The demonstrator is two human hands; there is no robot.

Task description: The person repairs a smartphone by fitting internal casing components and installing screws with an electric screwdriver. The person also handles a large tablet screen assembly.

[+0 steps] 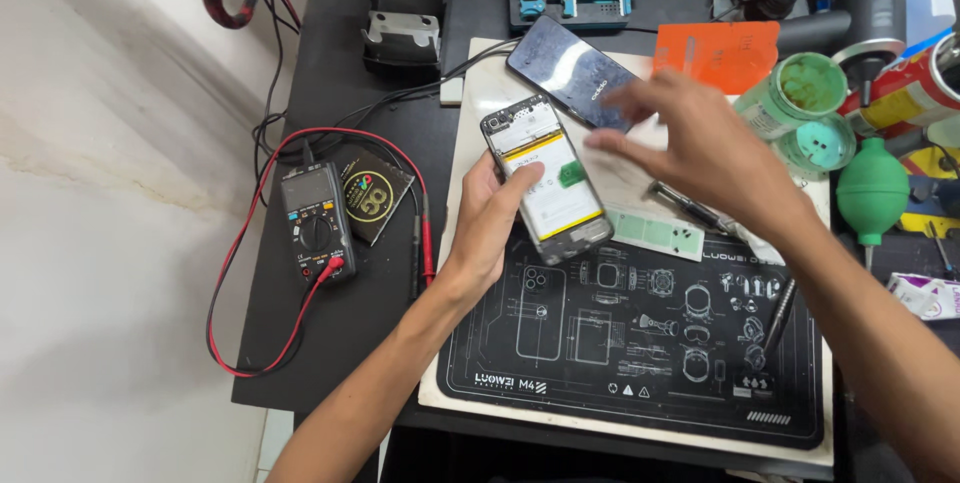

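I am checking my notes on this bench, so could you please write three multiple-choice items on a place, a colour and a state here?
1. Where does the multimeter lie?
A. left of the work mat
B. on the mat
C. behind the mat

2. What colour is the rubber air blower?
A. red
B. green
C. black

3. How is the opened phone?
A. held in the left hand, back cover off
B. flat on the mat
C. fully closed

Answers: 1 A, it sits on the dark table beside the mat; 2 B, its bulb is green; 3 A, the battery shows.
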